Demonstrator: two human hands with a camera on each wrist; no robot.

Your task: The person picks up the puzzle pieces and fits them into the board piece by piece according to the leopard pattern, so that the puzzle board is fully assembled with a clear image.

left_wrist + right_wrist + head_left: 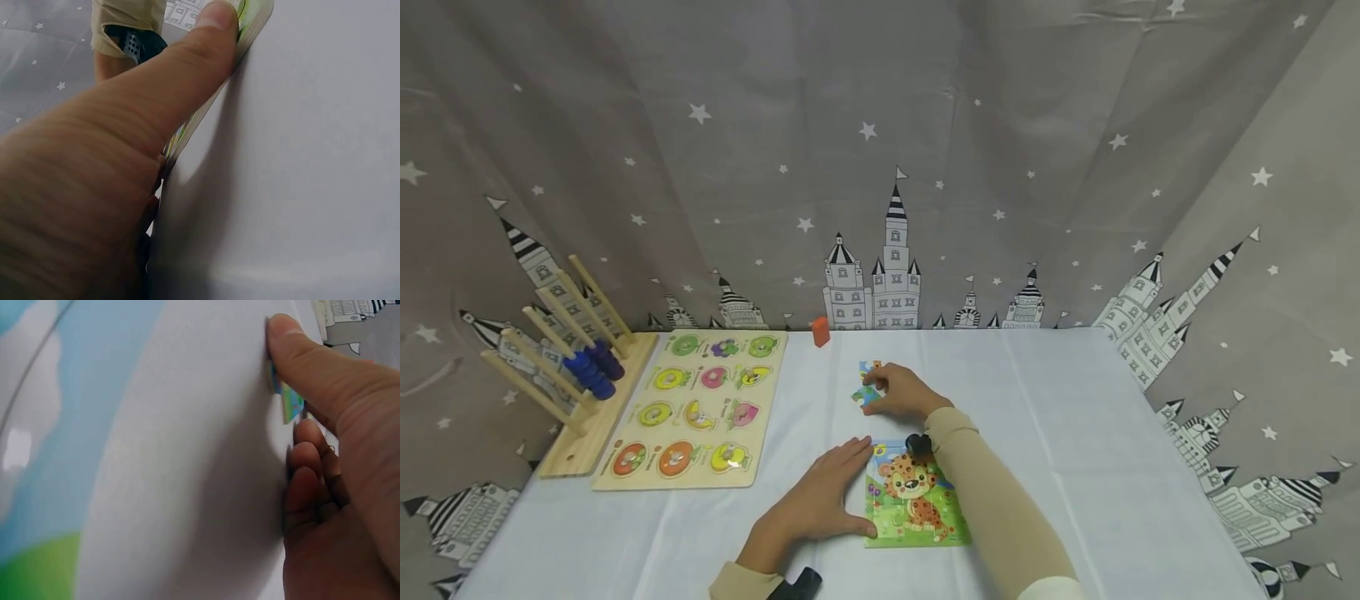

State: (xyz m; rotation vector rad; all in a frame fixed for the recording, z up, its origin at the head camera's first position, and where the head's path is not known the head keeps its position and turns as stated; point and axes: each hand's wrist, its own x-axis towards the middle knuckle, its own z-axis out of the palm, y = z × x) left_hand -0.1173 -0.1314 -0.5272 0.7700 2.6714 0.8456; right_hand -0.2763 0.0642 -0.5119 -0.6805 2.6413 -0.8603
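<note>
A jigsaw puzzle board (917,500) with a spotted leopard cub on green lies flat near the table's front. Along its left side rests my left hand (820,496), fingers extended to the top left corner and thumb (215,25) at the lower left edge. Beyond the board, my right hand (906,392) pinches a small blue and green puzzle piece (865,397) between thumb and fingers. That puzzle piece (292,403) shows partly behind the thumb in the right wrist view. Another puzzle piece (869,365) lies just behind it, partly covered by the fingers.
Left of the hands lies a wooden fruit puzzle board (651,467). Beside it stands a wooden peg rack (561,462) with blue rings (591,375) on its pegs. An orange block (821,332) sits at the table's back edge, before a grey castle-print curtain (1000,108).
</note>
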